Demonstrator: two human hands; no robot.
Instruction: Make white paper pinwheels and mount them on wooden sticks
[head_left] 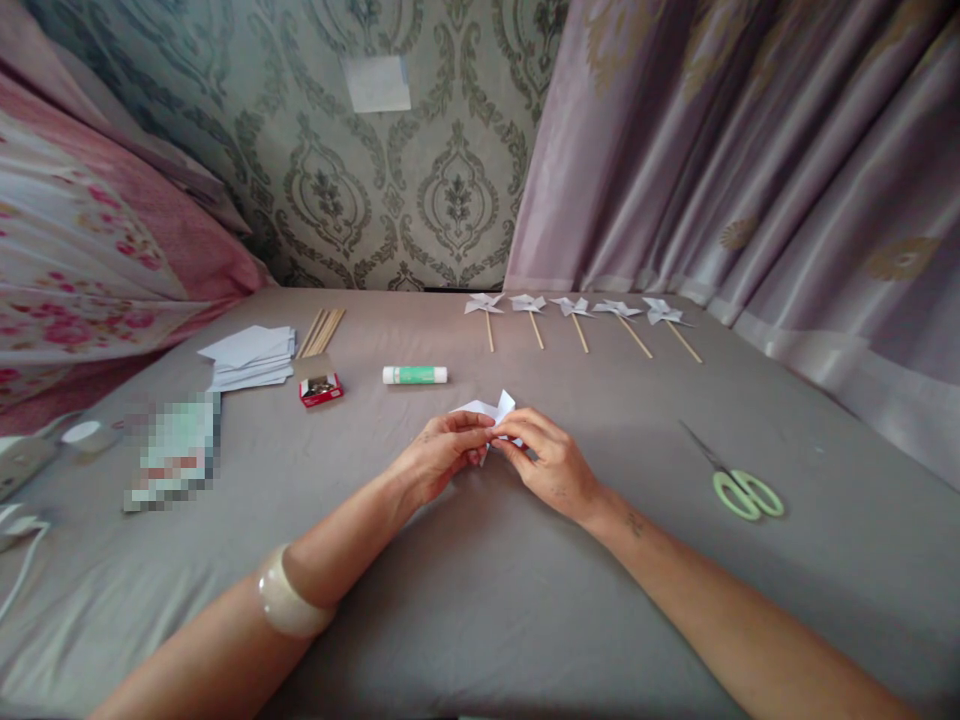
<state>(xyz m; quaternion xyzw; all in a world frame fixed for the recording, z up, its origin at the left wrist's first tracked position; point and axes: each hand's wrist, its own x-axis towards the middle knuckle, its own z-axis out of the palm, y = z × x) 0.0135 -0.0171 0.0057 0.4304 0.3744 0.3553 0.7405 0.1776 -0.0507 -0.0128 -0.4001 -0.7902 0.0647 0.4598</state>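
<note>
Both hands meet over a white paper pinwheel (504, 406) at the middle of the grey cloth. My left hand (444, 452) is closed on its left side, the fingertips pinching near its centre. From the other side my right hand (553, 462) pinches the folded paper, thumb and fingers pressed together. The fingers hide the pinwheel's middle, and I cannot make out whether a pin or stick is there. Just beyond the hands lies a green and white glue stick (415, 375).
Several finished pinwheels on sticks (576, 312) lie in a row at the back right. Green-handled scissors (739, 485) rest at right. To the left are a paper stack (251, 358), wooden sticks (322, 333), a small red box (321, 389) of metal pieces and a power strip (22, 462).
</note>
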